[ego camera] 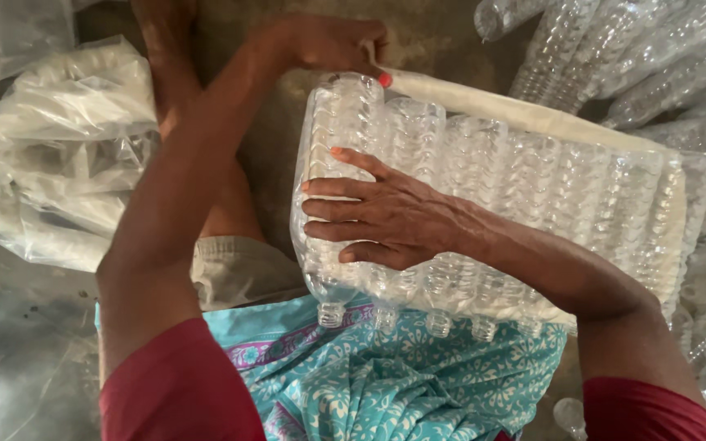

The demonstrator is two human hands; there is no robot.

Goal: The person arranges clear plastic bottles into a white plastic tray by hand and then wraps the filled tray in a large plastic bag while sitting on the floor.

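While the row of clear plastic bottles (484,220) lies across the person's lap, necks toward the body, the right hand (386,216) presses flat and open on top, fingers spread. Up at the far end, the left hand (328,41) curls over the white sheet (492,104) behind the bottles, gripping its edge. Loose bottles (655,57) pile at right; a crumpled plastic bag (59,155) sits left.

The row of clear bottles (492,220) lies across the lap and blocks the middle. Right of the row and beyond it, loose bottles (663,65) crowd the floor, leaving no gap. Left of the row, past a strip of bare floor (275,147), a crumpled plastic bag (51,155) bars the way. The left hand (328,41) covers the row's far left corner; the right hand (386,216) lies flat on top.
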